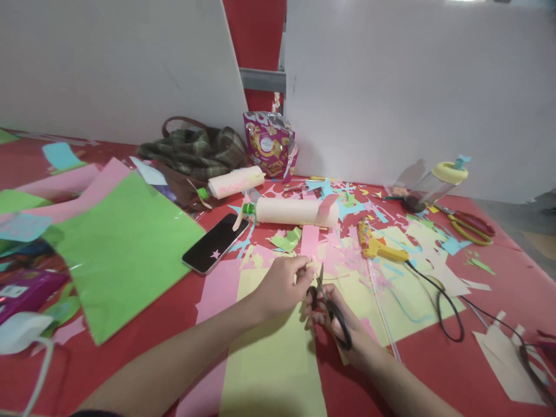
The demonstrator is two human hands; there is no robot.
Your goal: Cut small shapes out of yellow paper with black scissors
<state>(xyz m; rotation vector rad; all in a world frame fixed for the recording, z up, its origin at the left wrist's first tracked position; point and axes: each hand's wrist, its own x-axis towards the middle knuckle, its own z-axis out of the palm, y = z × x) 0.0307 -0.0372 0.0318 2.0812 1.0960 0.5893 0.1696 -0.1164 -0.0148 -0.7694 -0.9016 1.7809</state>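
Note:
My right hand (336, 318) has its fingers in the black handles of a pair of scissors (336, 321), whose blades point up and away from me. Close beside the blades, my left hand (289, 281) is closed in a pinch. Whatever sits between its fingertips is too small to make out. Under both hands lies a yellow paper sheet (273, 359), partly over a pink sheet (208, 347). Just beyond the hands is a white paper-wrapped bottle (295, 212) on its side with a green cap, and a second wrapped bottle (237, 182) lies behind it.
A phone (215, 243) lies left of the hands, near a large green sheet (130, 249). To the right are a yellow glue gun (377, 246) with a black cord, red-and-yellow-handled scissors (471, 226) and a clear container (438, 185). A snack bag (269, 145) stands at the back among paper scraps.

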